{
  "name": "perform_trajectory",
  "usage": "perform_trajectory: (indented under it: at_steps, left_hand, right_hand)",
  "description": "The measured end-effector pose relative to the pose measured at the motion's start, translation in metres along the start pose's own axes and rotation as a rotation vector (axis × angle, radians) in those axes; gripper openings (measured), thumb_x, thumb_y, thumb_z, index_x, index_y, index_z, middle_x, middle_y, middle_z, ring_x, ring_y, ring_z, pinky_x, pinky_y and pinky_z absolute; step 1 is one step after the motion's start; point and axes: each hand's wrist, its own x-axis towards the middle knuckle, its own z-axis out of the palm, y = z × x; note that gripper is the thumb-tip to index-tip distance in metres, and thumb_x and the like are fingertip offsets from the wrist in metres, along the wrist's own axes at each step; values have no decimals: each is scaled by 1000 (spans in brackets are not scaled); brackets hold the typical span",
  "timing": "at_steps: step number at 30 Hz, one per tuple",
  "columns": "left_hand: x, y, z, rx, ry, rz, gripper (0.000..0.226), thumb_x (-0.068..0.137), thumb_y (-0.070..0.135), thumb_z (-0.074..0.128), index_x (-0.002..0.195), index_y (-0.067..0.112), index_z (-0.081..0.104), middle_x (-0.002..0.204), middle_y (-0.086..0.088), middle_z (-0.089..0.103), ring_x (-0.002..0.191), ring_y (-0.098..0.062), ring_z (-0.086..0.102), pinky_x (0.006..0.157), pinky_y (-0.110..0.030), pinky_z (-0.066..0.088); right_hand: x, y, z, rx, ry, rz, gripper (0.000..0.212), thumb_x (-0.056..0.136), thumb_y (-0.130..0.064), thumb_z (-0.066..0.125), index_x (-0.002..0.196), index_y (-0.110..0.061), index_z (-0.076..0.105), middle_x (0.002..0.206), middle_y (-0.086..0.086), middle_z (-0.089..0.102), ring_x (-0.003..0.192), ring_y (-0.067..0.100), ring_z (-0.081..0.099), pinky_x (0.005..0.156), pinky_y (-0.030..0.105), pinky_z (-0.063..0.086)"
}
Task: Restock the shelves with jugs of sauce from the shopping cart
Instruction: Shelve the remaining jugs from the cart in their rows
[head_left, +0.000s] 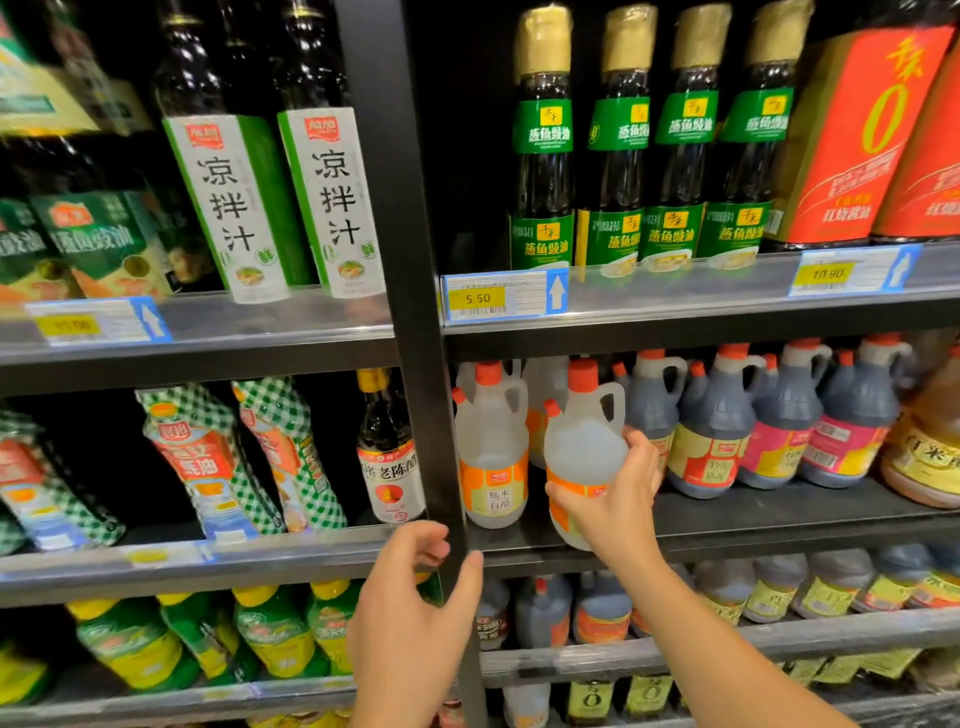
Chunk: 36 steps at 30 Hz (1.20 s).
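Observation:
My right hand (618, 499) grips a clear jug of white vinegar (582, 441) with a red cap and an orange label. I hold it slightly tilted at the front edge of the middle shelf (779, 512). A matching clear jug (491, 441) stands upright on that shelf just to its left. My left hand (415, 608) wraps its fingers and thumb around the black upright post (436, 364) of the shelving. The shopping cart is out of view.
Dark sauce jugs (717, 421) with red caps fill the middle shelf to the right. Tall soy bottles (618, 145) stand on the shelf above, over price tags (501, 296). Checked pouches (208, 457) and a vinegar bottle (389, 447) sit left of the post. More jugs (602, 608) line the lower shelf.

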Motion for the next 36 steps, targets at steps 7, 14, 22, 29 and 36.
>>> perform_trajectory:
  at_steps: [7, 14, 22, 29, 36]
  left_hand:
    - [19, -9, 6, -30, -173, -20, 67, 80, 48, 70, 131, 55, 27, 125, 30, 50, 117, 0, 51, 87, -35, 54]
    - [24, -20, 13, -90, -250, -38, 69, 81, 39, 72, 127, 59, 24, 114, 34, 50, 105, 8, 54, 80, -36, 57]
    - [9, -33, 22, 35, -195, -113, 70, 77, 44, 75, 128, 31, 30, 117, 15, 31, 102, -3, 44, 74, -20, 39]
    - [-18, -53, 33, 127, -281, -261, 75, 75, 46, 75, 128, 22, 28, 112, 8, 31, 93, -9, 49, 73, -25, 42]
    - [-31, -61, 35, 102, -261, -255, 67, 71, 36, 81, 114, 24, 32, 109, 6, 35, 88, -12, 53, 62, -19, 37]
  right_hand:
    - [5, 5, 12, -27, 3, -12, 91, 63, -27, 90, 133, -6, 35, 124, 8, 34, 111, 16, 36, 93, 32, 41]
    - [12, 12, 15, -90, -19, 2, 83, 63, -30, 90, 124, -5, 39, 114, 4, 27, 103, 10, 27, 91, 28, 38]
    - [13, 22, 10, -77, -48, -60, 104, 63, -31, 88, 145, -12, 28, 122, 4, 36, 121, 23, 39, 98, 38, 43]
    - [19, 15, 5, -108, -114, -46, 98, 69, -32, 85, 145, -16, 26, 137, 4, 48, 128, 21, 46, 100, 38, 46]
    - [14, 5, 4, -281, -124, -68, 76, 75, -30, 81, 132, -3, 39, 123, 11, 45, 115, 25, 47, 87, 30, 44]
